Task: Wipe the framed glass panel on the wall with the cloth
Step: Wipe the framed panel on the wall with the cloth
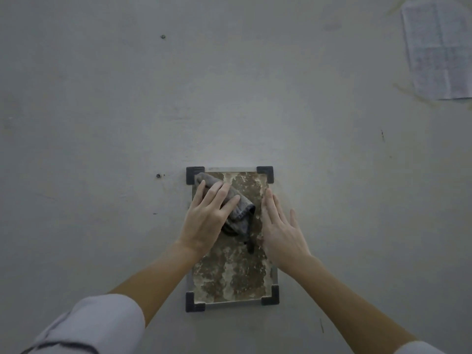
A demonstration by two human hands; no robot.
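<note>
While the wall (229,85) fills the view, the framed glass panel (231,274) hangs low-centre, long axis vertical. Left hand (208,215), fingers spread flat, presses the cloth (241,213) on the panel's upper-left; most unwiped glass lies below that grip. Right hand (279,226), open and flat, braces the panel's right edge. Left is nearer; likely strokes downward.

Creased printed paper (438,47) upper right on wall (102,111); two screws (163,36) left.
</note>
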